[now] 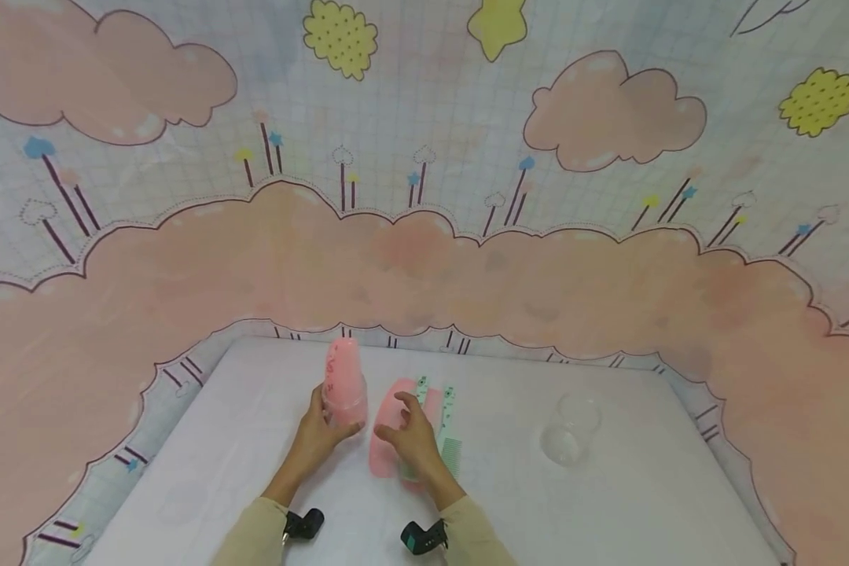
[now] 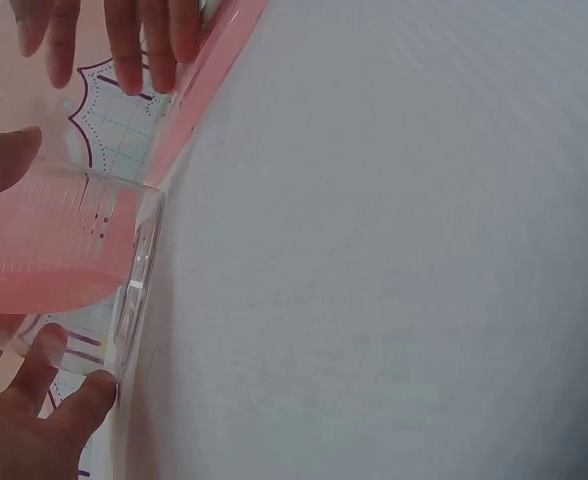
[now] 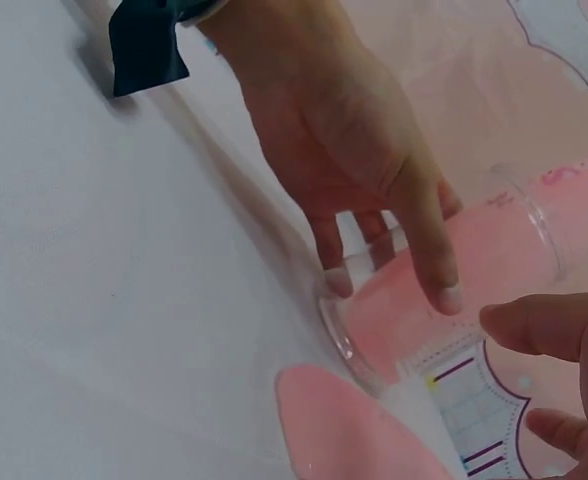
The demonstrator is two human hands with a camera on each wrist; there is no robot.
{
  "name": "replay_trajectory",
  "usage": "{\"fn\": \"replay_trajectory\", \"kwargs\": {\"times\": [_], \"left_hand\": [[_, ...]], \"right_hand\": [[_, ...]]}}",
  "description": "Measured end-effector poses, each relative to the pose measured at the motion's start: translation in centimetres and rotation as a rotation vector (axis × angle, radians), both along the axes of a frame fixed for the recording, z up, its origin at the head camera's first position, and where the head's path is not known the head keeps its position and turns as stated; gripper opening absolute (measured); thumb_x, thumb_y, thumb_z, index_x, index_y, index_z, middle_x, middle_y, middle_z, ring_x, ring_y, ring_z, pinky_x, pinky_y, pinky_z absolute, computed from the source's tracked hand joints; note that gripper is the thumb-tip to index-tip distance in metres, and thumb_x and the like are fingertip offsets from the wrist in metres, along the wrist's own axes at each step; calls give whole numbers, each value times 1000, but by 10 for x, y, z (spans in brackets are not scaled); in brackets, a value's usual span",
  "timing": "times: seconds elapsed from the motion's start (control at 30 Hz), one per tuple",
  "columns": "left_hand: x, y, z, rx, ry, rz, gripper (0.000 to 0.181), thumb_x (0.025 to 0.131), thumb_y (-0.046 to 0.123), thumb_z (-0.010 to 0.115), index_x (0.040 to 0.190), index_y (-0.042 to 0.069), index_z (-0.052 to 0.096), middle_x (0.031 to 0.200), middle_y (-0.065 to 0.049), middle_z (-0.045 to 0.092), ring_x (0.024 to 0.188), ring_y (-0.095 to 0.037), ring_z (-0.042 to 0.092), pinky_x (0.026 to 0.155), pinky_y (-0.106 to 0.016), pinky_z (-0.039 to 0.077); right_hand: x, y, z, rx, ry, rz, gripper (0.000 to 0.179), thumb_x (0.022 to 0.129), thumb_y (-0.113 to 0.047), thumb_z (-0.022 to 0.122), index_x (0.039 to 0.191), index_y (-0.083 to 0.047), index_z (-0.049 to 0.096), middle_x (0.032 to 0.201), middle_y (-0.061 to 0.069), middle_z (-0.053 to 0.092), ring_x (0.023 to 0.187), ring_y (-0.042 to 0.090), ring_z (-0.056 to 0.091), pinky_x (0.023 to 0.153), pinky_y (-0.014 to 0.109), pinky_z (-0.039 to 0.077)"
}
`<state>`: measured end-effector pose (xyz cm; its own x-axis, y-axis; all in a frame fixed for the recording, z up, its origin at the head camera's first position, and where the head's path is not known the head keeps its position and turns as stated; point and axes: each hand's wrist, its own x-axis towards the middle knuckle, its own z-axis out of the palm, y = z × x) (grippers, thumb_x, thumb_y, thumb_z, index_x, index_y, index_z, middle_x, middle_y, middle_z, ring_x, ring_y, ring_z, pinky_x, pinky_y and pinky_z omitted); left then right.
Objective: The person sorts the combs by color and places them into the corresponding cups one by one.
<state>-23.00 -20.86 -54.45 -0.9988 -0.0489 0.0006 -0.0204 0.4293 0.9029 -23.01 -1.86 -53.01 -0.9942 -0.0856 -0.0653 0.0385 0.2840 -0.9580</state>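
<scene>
A tall pink rounded piece [image 1: 343, 365] with red print stands upright in a clear ribbed cup [image 3: 534, 235]. My left hand [image 1: 318, 428] holds the cup low down, thumb on the near side and fingers round the other. The cup's base is right at the table top in the left wrist view. To its right, a second pink curved piece [image 1: 382, 452] lies with mint-green combs [image 1: 451, 452]. Over these hovers my right hand [image 1: 412, 436], thumb and fingers spread apart with nothing between them; it hides part of the combs.
Two clear round pieces [image 1: 564, 444] sit close together on the right side of the white table [image 1: 495, 503]. A cloth backdrop [image 1: 396, 267] with pink clouds rises behind the table's far edge.
</scene>
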Motion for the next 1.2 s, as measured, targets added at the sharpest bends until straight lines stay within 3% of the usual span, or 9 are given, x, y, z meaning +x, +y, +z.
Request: {"fn": "replay_trajectory", "kwargs": {"times": [0.2,0.5,1.2], "left_hand": [[-1,2,3,-11,-13,9,104,81,33,80,154,9,11,158,-25,27,143,-48,31,113,-61,33],[-3,3,2,7,-15,-1,105,81,34,80,154,9,10,159,-22,27,146,-43,28,115,-59,30],[-4,1,0,15,-12,-8,105,81,37,80,155,11,10,160,-21,27,147,-43,27,115,-59,30]], "right_hand": [[0,-6,2,100,1,-21,66,77,-19,81,135,-15,50,143,25,50,132,44,48,102,57,47],[2,0,10,143,-10,-63,62,80,-21,79,135,-15,51,144,22,50,131,41,50,103,58,47],[-20,5,6,-132,-127,-100,63,82,-16,74,138,-10,47,153,22,39,137,44,43,107,58,43]]}}
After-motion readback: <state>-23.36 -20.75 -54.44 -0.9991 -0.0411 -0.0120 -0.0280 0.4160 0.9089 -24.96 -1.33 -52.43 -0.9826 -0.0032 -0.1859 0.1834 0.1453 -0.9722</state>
